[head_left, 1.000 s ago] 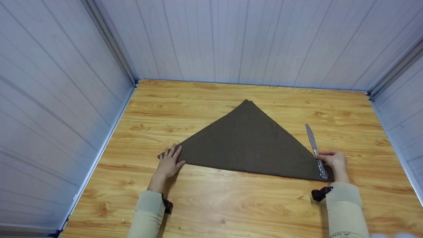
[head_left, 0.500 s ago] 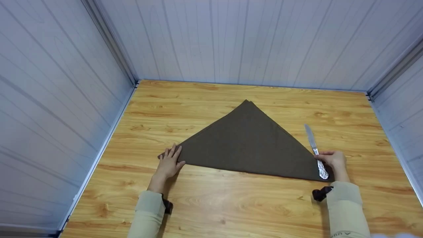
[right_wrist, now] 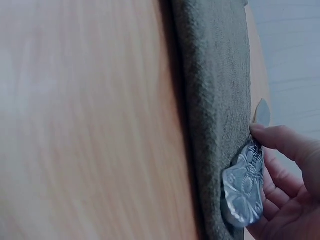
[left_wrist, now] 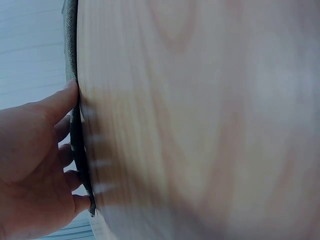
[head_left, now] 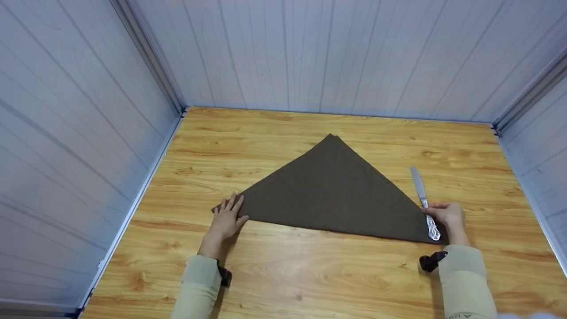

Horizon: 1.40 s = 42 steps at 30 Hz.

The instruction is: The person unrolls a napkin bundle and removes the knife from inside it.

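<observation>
A dark brown cloth napkin [head_left: 328, 190], folded into a triangle, lies flat with its point toward the back wall. On its left corner my left hand [head_left: 224, 220] rests with straight, spread fingers; in the left wrist view the fingertips [left_wrist: 71, 92] press along the cloth's edge. My right hand [head_left: 452, 218] pinches a silver table knife [head_left: 418, 184] between thumb and fingers at the right corner. The ornate knife handle [right_wrist: 244, 186] is over the cloth in the right wrist view, and the blade points away, past the cloth's slanted edge.
The wood-grain table [head_left: 283, 274] extends around the napkin. A pale panelled wall [head_left: 336, 57] stands behind it, with others at the left [head_left: 75, 155] and right. A black wrist camera [head_left: 432, 261] sits at each sleeve.
The knife's tip swings slightly left and then back right in my right hand. My left hand and the napkin stay where they were.
</observation>
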Tool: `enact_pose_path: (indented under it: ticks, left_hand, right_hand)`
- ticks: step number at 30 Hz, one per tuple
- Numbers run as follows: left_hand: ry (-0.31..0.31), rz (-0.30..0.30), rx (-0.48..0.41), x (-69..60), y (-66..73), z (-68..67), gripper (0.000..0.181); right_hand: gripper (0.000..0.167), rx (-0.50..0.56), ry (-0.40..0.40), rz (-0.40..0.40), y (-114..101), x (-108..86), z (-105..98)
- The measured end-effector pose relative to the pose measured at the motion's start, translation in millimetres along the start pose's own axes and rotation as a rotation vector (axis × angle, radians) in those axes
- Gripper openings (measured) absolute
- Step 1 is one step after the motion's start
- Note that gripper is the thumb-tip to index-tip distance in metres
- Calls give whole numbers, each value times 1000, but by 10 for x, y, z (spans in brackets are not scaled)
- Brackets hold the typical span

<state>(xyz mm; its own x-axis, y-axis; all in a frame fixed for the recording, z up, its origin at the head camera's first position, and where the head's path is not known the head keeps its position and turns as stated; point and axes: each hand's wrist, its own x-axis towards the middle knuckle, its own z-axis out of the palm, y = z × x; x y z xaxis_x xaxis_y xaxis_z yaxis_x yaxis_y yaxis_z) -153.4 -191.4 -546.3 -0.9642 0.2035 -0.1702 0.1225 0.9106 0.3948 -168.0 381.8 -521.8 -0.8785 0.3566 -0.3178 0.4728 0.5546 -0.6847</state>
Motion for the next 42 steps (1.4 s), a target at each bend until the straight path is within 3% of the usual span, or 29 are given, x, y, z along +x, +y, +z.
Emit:
enact_pose_path:
  ticks: [6, 17, 25, 29, 35, 42]
  left_hand:
    - [-3, 0, 4, -8, 9, 1, 61]
    - [0, 2, -26, -29, 3, 3, 61]
    - [-7, -11, -27, -22, -6, 1, 62]
    - [-16, -14, -18, -12, -7, -2, 62]
    - [-8, -12, -14, -7, -4, -10, 61]
    - [-1, 15, -7, -7, 10, -15, 61]
  right_hand:
    - [31, -52, 34, 14, -11, -8, 26]
    - [27, 29, 52, 52, -24, -10, 27]
    - [6, 404, -31, 90, -81, 47, 48]
    - [3, 487, -46, 123, -111, 79, 53]
    - [19, 672, -50, 154, -178, 123, 71]
    - [27, 769, 45, 201, -241, 178, 112]
